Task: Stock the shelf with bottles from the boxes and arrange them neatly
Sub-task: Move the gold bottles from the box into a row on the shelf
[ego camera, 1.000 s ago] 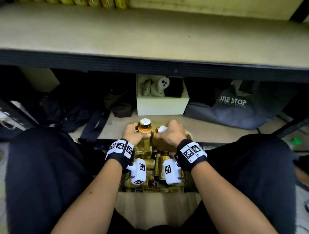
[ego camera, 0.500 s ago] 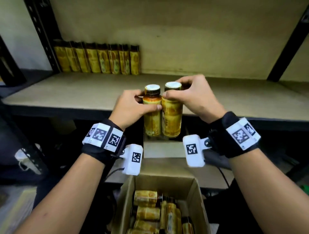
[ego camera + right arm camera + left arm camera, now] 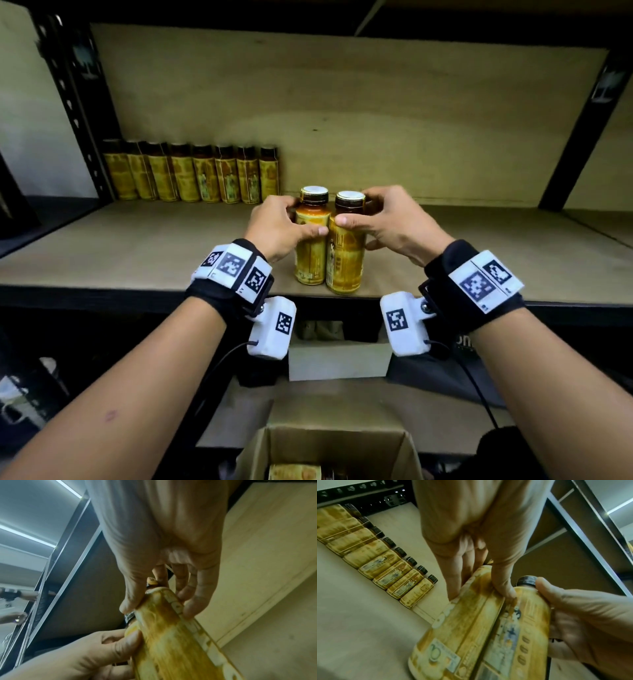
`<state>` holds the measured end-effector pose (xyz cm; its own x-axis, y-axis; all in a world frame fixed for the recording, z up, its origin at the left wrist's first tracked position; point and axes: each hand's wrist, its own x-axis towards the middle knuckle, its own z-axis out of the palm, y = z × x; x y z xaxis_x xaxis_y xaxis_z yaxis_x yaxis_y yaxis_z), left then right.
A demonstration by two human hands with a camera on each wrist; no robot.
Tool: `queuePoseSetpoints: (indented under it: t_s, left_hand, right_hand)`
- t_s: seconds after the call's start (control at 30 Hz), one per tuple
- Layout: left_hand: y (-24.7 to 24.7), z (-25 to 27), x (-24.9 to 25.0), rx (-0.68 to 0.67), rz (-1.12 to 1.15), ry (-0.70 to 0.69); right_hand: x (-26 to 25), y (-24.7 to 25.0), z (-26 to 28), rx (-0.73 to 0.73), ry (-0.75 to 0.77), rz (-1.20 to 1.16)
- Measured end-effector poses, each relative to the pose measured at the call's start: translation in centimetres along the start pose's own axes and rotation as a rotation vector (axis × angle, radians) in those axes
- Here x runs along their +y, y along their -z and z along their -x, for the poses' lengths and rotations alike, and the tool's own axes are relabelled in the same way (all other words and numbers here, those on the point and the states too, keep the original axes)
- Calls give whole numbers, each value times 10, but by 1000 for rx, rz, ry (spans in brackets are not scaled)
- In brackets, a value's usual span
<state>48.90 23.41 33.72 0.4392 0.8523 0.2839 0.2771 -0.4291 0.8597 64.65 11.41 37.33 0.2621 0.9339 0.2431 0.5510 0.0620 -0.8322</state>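
Note:
Two amber bottles with yellow labels and white-topped caps stand side by side, touching, near the front edge of the shelf board (image 3: 137, 253). My left hand (image 3: 287, 226) grips the left bottle (image 3: 310, 253) at its shoulder. My right hand (image 3: 373, 222) grips the right bottle (image 3: 346, 263) the same way. In the left wrist view my left hand (image 3: 481, 585) wraps the left bottle (image 3: 458, 635), with the right bottle (image 3: 525, 628) beside it. In the right wrist view my right hand (image 3: 154, 601) holds the right bottle (image 3: 171, 642). A row of several bottles (image 3: 191, 174) lines the back left.
The open cardboard box (image 3: 329, 455) with bottles lying in it sits below, between my forearms. A white box (image 3: 339, 359) and a dark bag stand on the lower level. Black uprights (image 3: 78, 102) frame the shelf. Bare board stretches right of the back row.
Both hands lifted the two bottles out of the box, up and forward over the shelf edge. The bottles now sit low on the board near its front.

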Motion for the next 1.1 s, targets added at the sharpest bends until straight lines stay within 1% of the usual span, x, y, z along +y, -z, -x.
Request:
queuePoseSetpoints:
  t_s: [0.07,0.13,0.2,0.3,0.4,0.47,0.6,0.77,0.83,0.97,1.1]
  left_hand:
    - [0,-17,-1,-65,0,42]
    - [-4,-39,-3,-102,-54,84]
    - [-8,-61,-4,-81,-135,102]
    - [-11,-96,-9,-9,-267,119]
    - [-11,-132,-18,6,-499,112]
    - [-10,-155,-23,11,-581,90]
    - [-6,-201,-33,3,-631,122]
    - [-4,-253,-40,-15,-655,232]
    - [-4,-268,-41,-5,-659,256]
    - [-3,-292,-45,3,-666,240]
    - [-4,-304,-49,-21,-721,167]
  right_hand:
    - [1,3,-14,-35,-19,40]
    - [6,1,-36,-29,-65,44]
    - [14,-4,-64,12,-108,81]
    - [24,-12,-112,82,-124,175]
    - [31,-20,-155,97,-137,314]
    - [36,-25,-183,95,-146,395]
    - [45,-33,-235,83,-160,389]
    - [56,-44,-287,95,-163,363]
    - [58,-46,-302,89,-162,356]
    - [60,-46,-329,105,-179,355]
    - [62,-42,-345,101,-196,331]
